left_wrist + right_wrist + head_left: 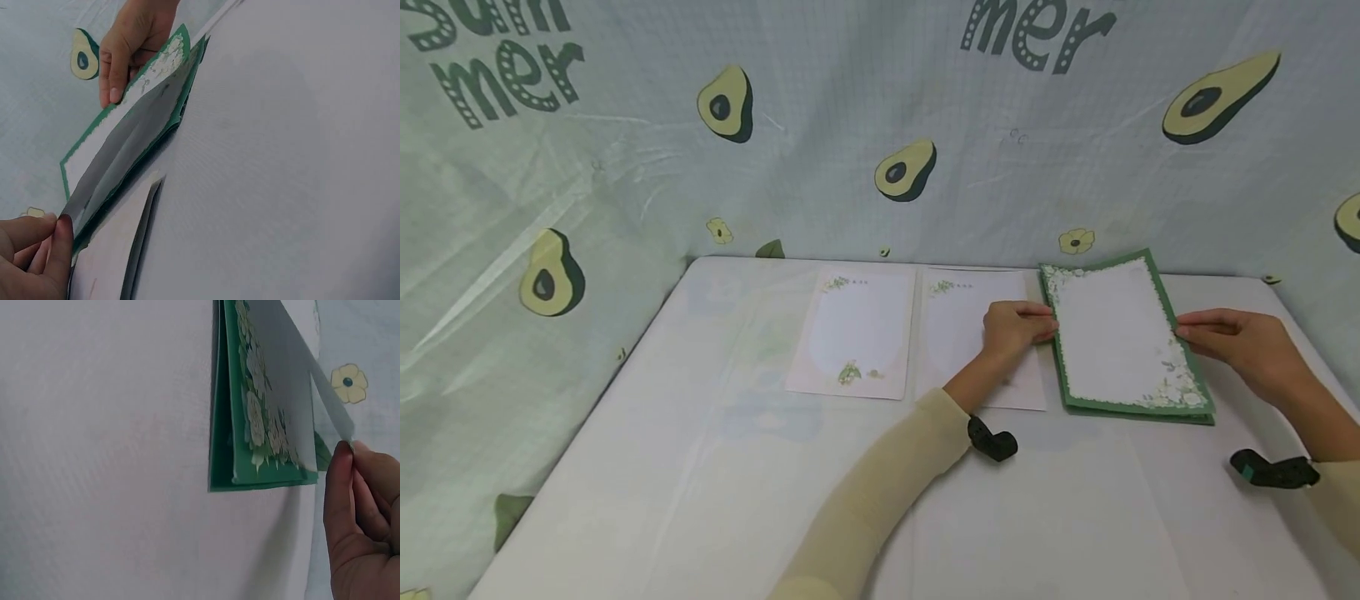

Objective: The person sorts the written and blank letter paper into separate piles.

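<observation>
On the right side of the table, a small stack of green-bordered floral paper sheets (1112, 333) is raised slightly, its top sheet bowed. My left hand (1011, 329) pinches its left edge between thumb and fingers. At the opposite edge, my right hand (1247, 346) pinches too. A second green edge shows beneath the top sheet at the near side. In the right wrist view, the fingers of the right hand (362, 519) grip the border of a lifted pale sheet (331, 403), above white printed flowers. The left wrist view shows layers of the green-bordered sheets (134, 134) fanned apart.
Left of the stack lie two pale pink sheets with small floral prints, one farther left (861, 333) and another (951, 312) partly under my left forearm. A white cloth covers the table (700, 467). Behind hangs a curtain (820, 108) printed with avocados.
</observation>
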`<state>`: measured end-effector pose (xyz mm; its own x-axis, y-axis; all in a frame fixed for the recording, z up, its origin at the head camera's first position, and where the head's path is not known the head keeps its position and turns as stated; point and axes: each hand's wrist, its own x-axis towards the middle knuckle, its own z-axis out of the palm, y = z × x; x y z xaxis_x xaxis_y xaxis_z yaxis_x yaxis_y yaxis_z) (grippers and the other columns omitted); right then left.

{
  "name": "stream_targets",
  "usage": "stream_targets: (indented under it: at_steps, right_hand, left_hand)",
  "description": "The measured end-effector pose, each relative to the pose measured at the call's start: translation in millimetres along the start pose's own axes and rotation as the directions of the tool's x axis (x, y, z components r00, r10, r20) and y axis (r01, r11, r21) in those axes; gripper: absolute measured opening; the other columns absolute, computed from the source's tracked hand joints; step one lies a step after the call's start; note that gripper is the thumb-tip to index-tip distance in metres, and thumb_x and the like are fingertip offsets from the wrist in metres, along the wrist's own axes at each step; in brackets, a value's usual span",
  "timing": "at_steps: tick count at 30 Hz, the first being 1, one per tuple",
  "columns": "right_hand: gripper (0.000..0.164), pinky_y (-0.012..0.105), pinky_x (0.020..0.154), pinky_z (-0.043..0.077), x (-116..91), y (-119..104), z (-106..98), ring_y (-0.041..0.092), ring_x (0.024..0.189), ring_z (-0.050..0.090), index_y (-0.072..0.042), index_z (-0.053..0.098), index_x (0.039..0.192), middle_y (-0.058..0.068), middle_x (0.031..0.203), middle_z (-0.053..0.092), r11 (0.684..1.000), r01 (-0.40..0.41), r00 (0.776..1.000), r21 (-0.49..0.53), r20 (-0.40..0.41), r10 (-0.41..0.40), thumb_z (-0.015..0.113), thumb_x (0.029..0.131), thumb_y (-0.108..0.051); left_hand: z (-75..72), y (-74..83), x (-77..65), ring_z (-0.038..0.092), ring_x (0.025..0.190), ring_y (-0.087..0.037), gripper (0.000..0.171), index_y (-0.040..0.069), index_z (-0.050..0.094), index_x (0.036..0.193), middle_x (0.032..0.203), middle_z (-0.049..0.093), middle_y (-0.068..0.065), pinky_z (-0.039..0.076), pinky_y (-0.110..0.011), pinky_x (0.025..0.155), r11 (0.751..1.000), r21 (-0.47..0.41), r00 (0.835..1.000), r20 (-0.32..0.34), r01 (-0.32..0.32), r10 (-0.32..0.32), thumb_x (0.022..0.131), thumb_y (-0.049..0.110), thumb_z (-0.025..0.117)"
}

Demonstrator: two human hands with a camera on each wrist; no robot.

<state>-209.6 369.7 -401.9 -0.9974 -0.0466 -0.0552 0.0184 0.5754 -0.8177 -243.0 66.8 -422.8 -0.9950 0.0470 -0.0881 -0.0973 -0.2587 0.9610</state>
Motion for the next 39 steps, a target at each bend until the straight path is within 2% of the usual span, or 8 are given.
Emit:
stream_targets:
  at_steps: [5,9,11,14,17,24,33,39]
  right_hand:
    - [0.059,0.011,0.072,0.054,4,3,-5,-0.012,0.091,0.063,0.004,0.061,0.133,-0.032,0.099,0.065,0.996,-0.001,0.999,-0.091,0.054,0.005,0.072,0.096,-0.040]
    - [0.060,0.010,0.072,0.053,8,6,-7,-0.013,0.092,0.062,0.005,0.061,0.134,-0.033,0.101,0.064,0.994,0.015,0.998,-0.112,0.070,-0.007,0.071,0.096,-0.041]
    - [0.060,0.009,0.071,0.051,9,6,-10,-0.015,0.092,0.060,0.004,0.060,0.134,-0.034,0.101,0.063,0.992,0.013,0.997,-0.128,0.074,-0.003,0.070,0.096,-0.041]
    - [0.061,0.008,0.071,0.049,11,6,-13,-0.017,0.092,0.056,0.004,0.059,0.136,-0.036,0.101,0.060,0.989,0.006,0.995,-0.149,0.099,0.009,0.070,0.097,-0.042]
    - [0.063,0.007,0.072,0.047,13,9,-16,-0.018,0.094,0.055,0.004,0.058,0.138,-0.035,0.103,0.060,0.985,0.005,0.991,-0.171,0.133,0.019,0.069,0.097,-0.042]
    - [0.068,0.003,0.074,0.046,15,20,-21,-0.026,0.095,0.049,0.007,0.056,0.139,-0.025,0.105,0.069,0.982,-0.010,0.986,-0.186,0.163,0.041,0.071,0.096,-0.044]
    - [0.058,0.015,0.075,0.059,17,22,-21,-0.007,0.092,0.067,0.014,0.053,0.136,-0.030,0.102,0.064,0.999,0.005,0.987,-0.047,0.161,0.002,0.070,0.099,-0.028]
    - [0.054,0.014,0.076,0.059,13,21,-20,-0.006,0.092,0.068,0.013,0.054,0.135,-0.031,0.102,0.064,1.000,0.003,0.987,-0.024,0.158,0.001,0.069,0.100,-0.025]
  left_hand:
    - [-0.9,2.9,-1.9,0.072,0.091,-0.047,0.014,-0.015,0.074,0.094,0.086,0.073,-0.029,0.064,-0.029,0.067,1.000,0.021,1.000,0.024,0.013,-0.013,0.081,-0.020,0.074]
    - [-1.7,4.0,-0.9,0.073,0.090,-0.043,0.014,-0.015,0.075,0.094,0.087,0.074,-0.027,0.063,-0.026,0.066,0.996,0.083,0.998,0.054,-0.018,0.014,0.080,-0.018,0.076]
    - [-2.2,4.3,-0.4,0.075,0.086,-0.036,0.014,-0.011,0.076,0.094,0.086,0.075,-0.023,0.061,-0.021,0.065,0.983,0.176,0.997,0.067,-0.053,0.041,0.080,-0.013,0.079]
    - [-2.6,4.4,0.1,0.076,0.079,-0.023,0.016,-0.006,0.078,0.093,0.085,0.076,-0.018,0.057,-0.015,0.061,0.946,0.310,0.994,0.085,-0.091,0.068,0.079,-0.008,0.083]
    - [-2.3,3.6,0.4,0.075,0.075,-0.018,0.017,-0.005,0.078,0.093,0.083,0.077,-0.015,0.056,-0.014,0.059,0.925,0.366,0.994,0.089,-0.098,0.070,0.077,-0.008,0.084]
    - [0.3,4.1,-2.1,0.077,0.078,-0.026,0.014,-0.008,0.077,0.093,0.083,0.076,-0.018,0.059,-0.018,0.061,0.931,0.357,0.993,0.109,-0.080,0.044,0.080,-0.010,0.081]
    - [-2.2,16.0,-7.0,0.076,0.083,-0.034,0.014,-0.013,0.073,0.100,0.088,0.075,-0.020,0.064,-0.028,0.068,0.953,0.300,0.993,0.120,-0.043,0.007,0.087,-0.011,0.074]
    - [-8.6,20.9,-7.8,0.075,0.083,-0.035,0.013,-0.013,0.074,0.102,0.088,0.075,-0.019,0.064,-0.027,0.067,0.947,0.318,0.993,0.113,-0.056,0.021,0.090,-0.008,0.072]
